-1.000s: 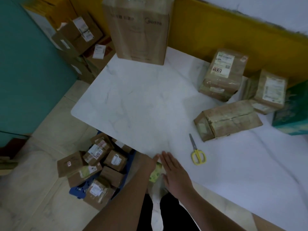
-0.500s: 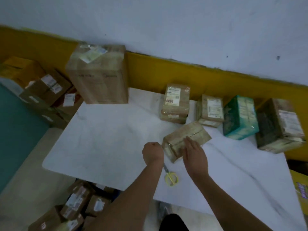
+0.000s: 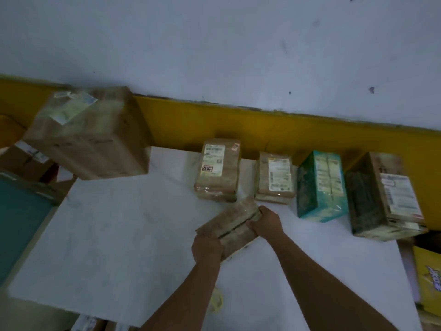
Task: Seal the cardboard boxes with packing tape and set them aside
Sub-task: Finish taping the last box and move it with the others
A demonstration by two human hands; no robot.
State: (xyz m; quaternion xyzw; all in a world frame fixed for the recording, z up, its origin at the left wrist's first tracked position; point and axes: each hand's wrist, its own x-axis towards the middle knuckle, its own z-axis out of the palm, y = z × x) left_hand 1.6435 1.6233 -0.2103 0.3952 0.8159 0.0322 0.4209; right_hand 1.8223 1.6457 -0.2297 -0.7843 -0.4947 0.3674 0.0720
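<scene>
Nearest, yellow scissor handles [image 3: 216, 304] are glimpsed beside the left forearm, the blades hidden. Further in, the small cardboard box [image 3: 230, 222] is held on the white table [image 3: 119, 235], or perhaps just above it; blur leaves that unsettled. Its long axis runs diagonally, near-left to far-right. The left hand [image 3: 206, 246] is curled round the near-left end and the right hand [image 3: 265, 222] round the far-right end, fingers wrapped over the edges. A dark seam is seen along the top, so taping is judged to follow that axis. Beyond, a row of parcels [image 3: 274, 177] is lined up against the yellow wall band [image 3: 286, 130], nearer the right hand.
</scene>
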